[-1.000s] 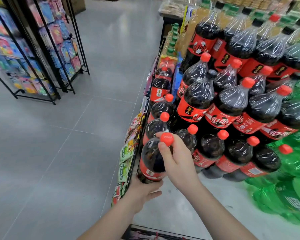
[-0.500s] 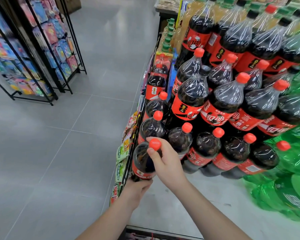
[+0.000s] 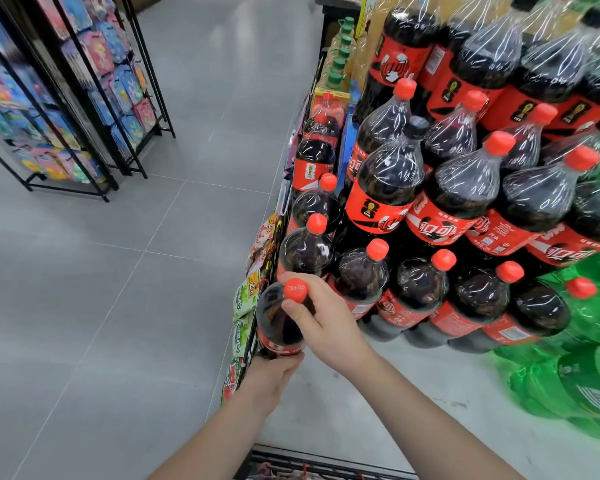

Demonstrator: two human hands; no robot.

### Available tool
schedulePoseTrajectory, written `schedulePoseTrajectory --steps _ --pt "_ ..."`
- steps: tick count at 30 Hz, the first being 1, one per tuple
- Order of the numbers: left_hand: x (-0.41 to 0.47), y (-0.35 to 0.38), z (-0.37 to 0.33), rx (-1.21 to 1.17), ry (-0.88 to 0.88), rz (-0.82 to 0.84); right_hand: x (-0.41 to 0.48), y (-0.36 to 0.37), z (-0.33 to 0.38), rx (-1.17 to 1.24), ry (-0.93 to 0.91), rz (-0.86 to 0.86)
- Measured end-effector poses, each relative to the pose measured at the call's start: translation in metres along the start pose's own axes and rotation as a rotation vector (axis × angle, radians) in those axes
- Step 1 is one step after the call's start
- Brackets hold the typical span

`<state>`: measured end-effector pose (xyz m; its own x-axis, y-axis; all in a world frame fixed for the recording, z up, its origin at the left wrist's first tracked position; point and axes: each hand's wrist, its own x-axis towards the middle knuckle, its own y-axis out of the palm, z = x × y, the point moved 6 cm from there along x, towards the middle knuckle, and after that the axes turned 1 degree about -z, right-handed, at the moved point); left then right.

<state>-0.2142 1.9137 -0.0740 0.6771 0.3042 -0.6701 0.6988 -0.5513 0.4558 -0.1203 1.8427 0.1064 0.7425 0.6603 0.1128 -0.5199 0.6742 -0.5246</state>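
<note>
A person holds a dark cola plastic bottle with a red label in both hands, just left of centre in the lower half of the frame. The bottle stands nearly upright. Its long axis runs top to bottom in the picture, with the red screw cap pointing up toward the viewer and the base toward the bottom edge.

The right hand grasps the neck just under the cap, thumb in front and fingers curled behind. The left hand cups the base from below, thumb against the lower edge of the label.

The bottle is at the left edge of a pale grey display shelf, just beside a front row of matching red-capped cola bottles. Larger shrink-wrapped cola bottles are stacked behind them toward the upper right. Green plastic soda bottles fill the lower right. Small green snack packets hang along the shelf's left side. Grey floor tiles cover the left, with a black wire rack of colourful packets in the upper left.
</note>
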Motion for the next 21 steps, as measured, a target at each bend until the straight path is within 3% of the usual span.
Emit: schedulePoseTrajectory --steps 7,21 --pt "0.010 -0.003 0.011 0.024 -0.004 -0.047 -0.005 -0.016 -0.005 0.011 -0.021 -0.037" --pt "0.000 0.008 0.016 0.025 -0.056 -0.103 -0.023 -0.026 -0.021 -0.025 0.116 0.001"
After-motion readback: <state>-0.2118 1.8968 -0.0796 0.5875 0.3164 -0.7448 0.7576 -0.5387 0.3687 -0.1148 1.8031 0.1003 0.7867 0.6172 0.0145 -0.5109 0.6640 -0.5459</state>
